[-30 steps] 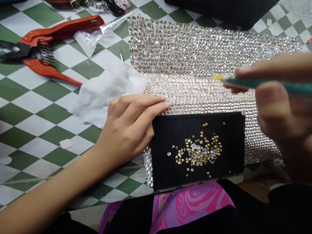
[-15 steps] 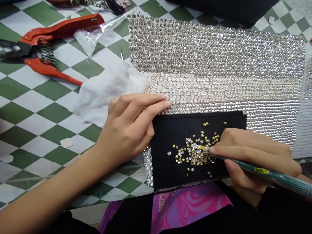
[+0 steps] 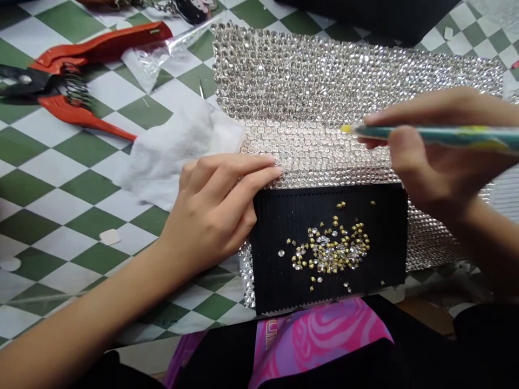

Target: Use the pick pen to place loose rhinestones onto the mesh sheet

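My right hand (image 3: 441, 146) grips a green pencil-like tool (image 3: 438, 136) with a yellow tip. That tip is over the pale middle band of a rhinestone mesh sheet (image 3: 324, 81); whether it touches, or carries a stone, I cannot tell. Fingers stretched out, my left hand (image 3: 221, 208) lies on the sheet's lower left part, beside the left edge of a black ridged tray (image 3: 275, 292). Loose rhinestones (image 3: 334, 254), clear on one face and gold on the other, are heaped and scattered on the tray, which overlaps the sheet's lower part.
Red-handled cutters (image 3: 68, 81) and a clear plastic bag (image 3: 152, 59) lie at the upper left. A crumpled white tissue (image 3: 174, 146) sits by my left hand. At the back is a black object (image 3: 373, 16). The checkered tablecloth (image 3: 65, 248) ends near my lap.
My right hand has moved up from the stones on the tray to the sheet's middle band, still gripping the green tool. My left hand has stayed in place.
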`<state>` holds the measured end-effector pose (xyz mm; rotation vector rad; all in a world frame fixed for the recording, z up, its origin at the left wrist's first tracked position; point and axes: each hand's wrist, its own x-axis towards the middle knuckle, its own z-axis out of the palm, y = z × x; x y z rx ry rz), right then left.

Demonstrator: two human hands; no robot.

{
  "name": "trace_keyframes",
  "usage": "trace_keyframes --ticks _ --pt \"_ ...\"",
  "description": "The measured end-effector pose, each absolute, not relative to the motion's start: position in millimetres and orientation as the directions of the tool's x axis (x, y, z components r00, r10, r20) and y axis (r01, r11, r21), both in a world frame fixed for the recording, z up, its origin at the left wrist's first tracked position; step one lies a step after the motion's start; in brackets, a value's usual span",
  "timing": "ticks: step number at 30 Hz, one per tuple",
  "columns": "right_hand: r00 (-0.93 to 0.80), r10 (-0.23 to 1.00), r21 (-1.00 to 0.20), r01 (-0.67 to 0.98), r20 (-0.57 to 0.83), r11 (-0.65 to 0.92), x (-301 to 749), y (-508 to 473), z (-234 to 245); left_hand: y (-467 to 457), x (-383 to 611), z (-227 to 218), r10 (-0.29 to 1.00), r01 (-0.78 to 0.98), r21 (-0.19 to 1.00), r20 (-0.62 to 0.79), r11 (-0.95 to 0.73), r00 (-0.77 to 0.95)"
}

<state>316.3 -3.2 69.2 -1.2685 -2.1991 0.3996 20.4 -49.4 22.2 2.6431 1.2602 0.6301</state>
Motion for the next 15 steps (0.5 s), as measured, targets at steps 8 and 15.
trace_keyframes --ticks 8,15 --pt "-0.429 0.775 -0.533 0.564 0.465 0.632 295.2 9.8 52.4 -47.9 22.4 22.9 0.738 0.717 0.217 0.348 -0.663 0.578" --pt "-0.466 0.770 -0.486 0.598 0.437 0.638 299.0 10.7 60.1 -48.5 21.1 21.8 0.771 0.712 0.300 0.306 -0.635 0.559"
